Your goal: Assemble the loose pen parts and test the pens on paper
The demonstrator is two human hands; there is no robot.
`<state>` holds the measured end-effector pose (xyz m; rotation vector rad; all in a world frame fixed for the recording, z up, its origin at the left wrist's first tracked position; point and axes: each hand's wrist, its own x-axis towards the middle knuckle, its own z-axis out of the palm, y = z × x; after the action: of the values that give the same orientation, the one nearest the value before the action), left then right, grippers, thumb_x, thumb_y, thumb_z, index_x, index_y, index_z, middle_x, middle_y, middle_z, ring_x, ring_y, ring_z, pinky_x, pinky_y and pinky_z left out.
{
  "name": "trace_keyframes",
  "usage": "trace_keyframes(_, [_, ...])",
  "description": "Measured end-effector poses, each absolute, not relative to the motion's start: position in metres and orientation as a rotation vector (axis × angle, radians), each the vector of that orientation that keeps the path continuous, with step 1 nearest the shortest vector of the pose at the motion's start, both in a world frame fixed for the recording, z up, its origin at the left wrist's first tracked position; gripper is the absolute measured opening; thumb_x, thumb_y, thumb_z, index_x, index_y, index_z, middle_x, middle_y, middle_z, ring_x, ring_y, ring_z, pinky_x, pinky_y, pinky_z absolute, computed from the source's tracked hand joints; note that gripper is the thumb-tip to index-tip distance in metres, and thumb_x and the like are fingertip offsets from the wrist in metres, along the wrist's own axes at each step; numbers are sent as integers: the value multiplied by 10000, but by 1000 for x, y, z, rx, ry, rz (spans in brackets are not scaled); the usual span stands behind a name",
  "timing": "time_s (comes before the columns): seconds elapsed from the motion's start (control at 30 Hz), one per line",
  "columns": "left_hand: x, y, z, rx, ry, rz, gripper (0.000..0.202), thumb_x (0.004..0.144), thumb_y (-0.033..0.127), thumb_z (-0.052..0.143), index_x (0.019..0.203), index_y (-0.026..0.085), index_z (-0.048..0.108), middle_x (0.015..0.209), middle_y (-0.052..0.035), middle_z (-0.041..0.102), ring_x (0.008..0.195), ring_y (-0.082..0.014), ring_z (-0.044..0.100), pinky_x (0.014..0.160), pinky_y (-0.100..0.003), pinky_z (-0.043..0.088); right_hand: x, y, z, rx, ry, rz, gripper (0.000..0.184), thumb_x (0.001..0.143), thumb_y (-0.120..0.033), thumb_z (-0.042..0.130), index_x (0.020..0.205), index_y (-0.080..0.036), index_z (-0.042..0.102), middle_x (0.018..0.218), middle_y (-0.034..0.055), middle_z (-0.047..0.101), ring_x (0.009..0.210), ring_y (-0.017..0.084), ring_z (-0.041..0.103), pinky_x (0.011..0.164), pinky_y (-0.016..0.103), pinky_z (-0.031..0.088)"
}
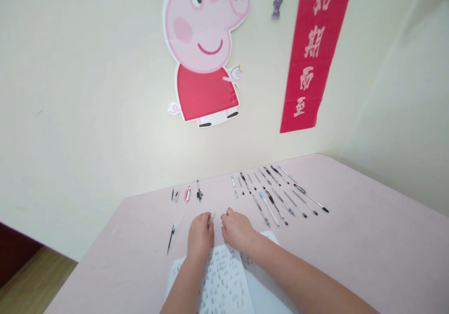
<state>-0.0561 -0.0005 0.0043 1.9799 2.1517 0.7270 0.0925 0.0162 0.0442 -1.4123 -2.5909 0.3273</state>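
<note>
I see the left hand (201, 235) pinching a pale piece (211, 219); right hand (239, 230) fingers curled, grip I can't tell. Pens (269, 209) at two o'clock look done; loose parts (199, 195) at ten seem left.

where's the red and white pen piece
In the head view, the red-and-white pen piece lies at the back of the pink table, beyond the left hand, just left of a slim black piece.

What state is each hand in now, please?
Left hand: closed on a small, pale, slender piece.
Right hand: partly curled; whether it holds anything cannot be told.
</note>
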Motion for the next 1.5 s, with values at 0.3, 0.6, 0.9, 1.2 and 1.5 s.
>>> trace_keyframes(0.3, [-53, 1, 4, 2037, 2171, 733, 54, 761, 146, 482, 749, 169, 530, 800, -55, 553, 786, -180, 516, 720, -282, 366, 83, 26, 32, -1463, -2501, 349, 204, 835, -213, 427, 932, -140, 591, 959, 107, 561, 830, 200, 580, 702, 296, 416])
trace_keyframes(0.6, [-55, 3, 1, 1946, 2078, 998, 106, 758, 208, 476, 669, 178, 525, 717, -33, 537, 704, -171, 518, 665, -291, 390, 84, 33, 29, -1485, -2465, 333, 203, 819, -217, 441, 920, -140, 599, 942, 105, 573, 813, 199, 586, 668, 286, 398])
trace_keyframes(0.9, [-61, 10, -1, 1205, 1595, 1606, 237, 704, 388, 608, 801, 172, 606, 790, -24, 608, 732, -148, 569, 672, -275, 461, 80, 35, 19, -1343, -2425, 451, 207, 829, -147, 429, 932, -169, 608, 948, 78, 582, 813, 167, 575, 685, 254, 379])
trace_keyframes(1.2, [-61, 11, 9, 543, 951, 1680, 246, 625, 298, 739, 753, 143, 597, 745, 9, 618, 534, -19, 486, 485, -113, 417, 70, 31, 5, -1269, -2403, 437, 157, 836, -209, 475, 955, -189, 576, 924, 49, 571, 838, 163, 556, 699, 244, 374])
trace_keyframes(1.5, [-63, 11, 5, 488, 881, 1609, 269, 650, 192, 721, 890, 141, 610, 737, -6, 623, 554, -32, 536, 531, -122, 469, 70, 32, 2, -1257, -2430, 407, 121, 835, -265, 503, 890, -194, 583, 888, 32, 562, 808, 152, 549, 673, 233, 364])
